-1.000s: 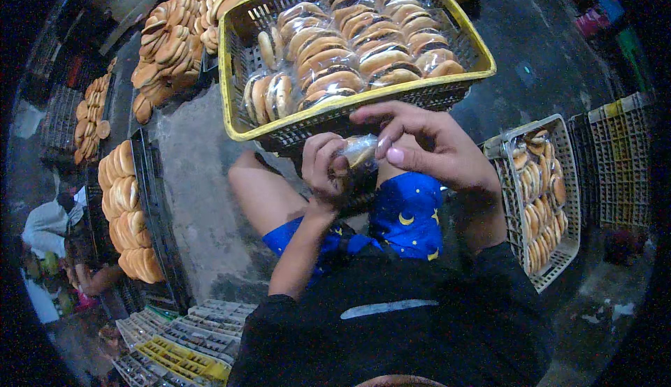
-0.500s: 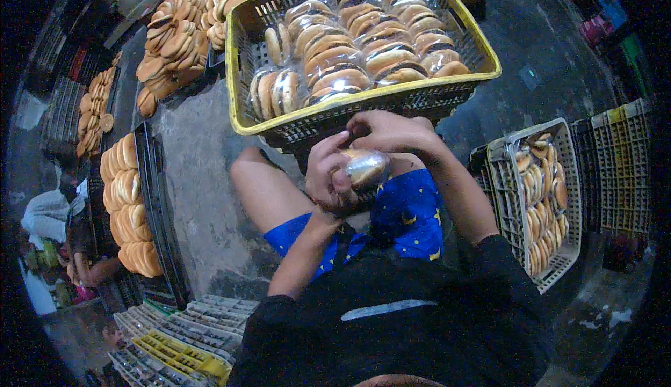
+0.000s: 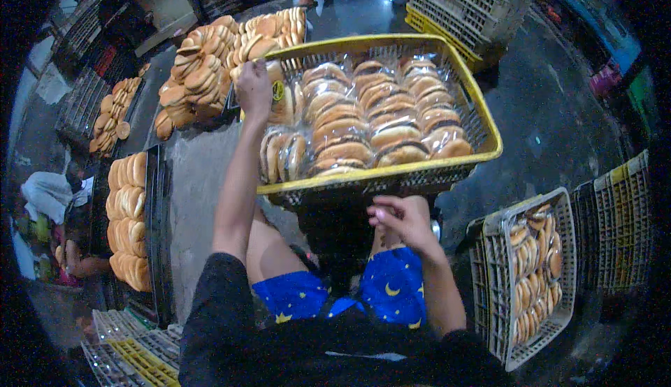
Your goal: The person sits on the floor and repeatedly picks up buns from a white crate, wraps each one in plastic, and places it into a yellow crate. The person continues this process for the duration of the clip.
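Note:
My left hand [image 3: 254,90] is raised at the left end of a yellow-rimmed crate [image 3: 391,174], its fingers closed on a wrapped bun [image 3: 281,100]. The bun's clear bag carries a small round yellow-and-black label. Several rows of bagged buns [image 3: 340,132] with a dark filling stand on edge inside the crate. More bagged buns [image 3: 282,155] lean in its near left corner. My right hand [image 3: 405,223] hovers just before the crate's near side, above my right thigh. Its fingers are loosely bent and apart, with nothing visible in them.
Piles of unwrapped buns [image 3: 199,72] lie beyond the crate's left end. A dark tray [image 3: 159,226] of buns stands left. At right, a pale crate [image 3: 570,282] holds bagged buns near stacked crates [image 3: 615,226]. Another crate stack [image 3: 468,10] rises behind. A person's arm [image 3: 84,265] shows far left.
My hands have parted. The left moved from my lap up to the crate's left end with the wrapped bun; the right dropped slightly. The crate now appears lower in view.

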`<action>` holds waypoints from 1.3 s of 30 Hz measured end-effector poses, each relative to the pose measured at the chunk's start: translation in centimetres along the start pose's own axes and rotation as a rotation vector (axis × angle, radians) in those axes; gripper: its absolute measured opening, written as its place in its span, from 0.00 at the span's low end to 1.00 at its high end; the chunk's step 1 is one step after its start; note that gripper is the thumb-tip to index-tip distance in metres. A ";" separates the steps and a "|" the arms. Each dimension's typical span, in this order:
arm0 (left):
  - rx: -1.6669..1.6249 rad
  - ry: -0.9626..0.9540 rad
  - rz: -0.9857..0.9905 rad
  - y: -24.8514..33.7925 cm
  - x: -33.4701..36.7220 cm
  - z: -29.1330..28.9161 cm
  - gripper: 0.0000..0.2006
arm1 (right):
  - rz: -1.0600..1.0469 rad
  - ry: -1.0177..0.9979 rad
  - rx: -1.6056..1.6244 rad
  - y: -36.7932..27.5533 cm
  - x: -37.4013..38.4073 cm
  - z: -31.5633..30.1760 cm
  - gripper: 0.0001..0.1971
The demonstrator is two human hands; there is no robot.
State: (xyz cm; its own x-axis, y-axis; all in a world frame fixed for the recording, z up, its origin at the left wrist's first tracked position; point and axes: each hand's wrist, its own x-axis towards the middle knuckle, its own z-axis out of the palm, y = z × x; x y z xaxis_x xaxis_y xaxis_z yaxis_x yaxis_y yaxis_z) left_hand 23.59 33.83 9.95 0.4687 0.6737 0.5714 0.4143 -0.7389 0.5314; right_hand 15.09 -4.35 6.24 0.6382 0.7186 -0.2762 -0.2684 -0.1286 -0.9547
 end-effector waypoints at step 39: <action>-1.614 -1.217 -0.446 5.3 -26.8 -17.8 0.35 | 0.083 -0.270 0.676 -0.5 -5.7 4.9 0.11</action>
State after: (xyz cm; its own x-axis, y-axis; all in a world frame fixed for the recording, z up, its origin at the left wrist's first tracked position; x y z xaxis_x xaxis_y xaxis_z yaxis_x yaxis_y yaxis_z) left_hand -0.61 12.08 8.60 0.9960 -0.0872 0.0217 0.0316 0.5658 0.8239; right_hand 8.08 -5.08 8.88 0.4196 0.8794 -0.2249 -0.7505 0.1967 -0.6309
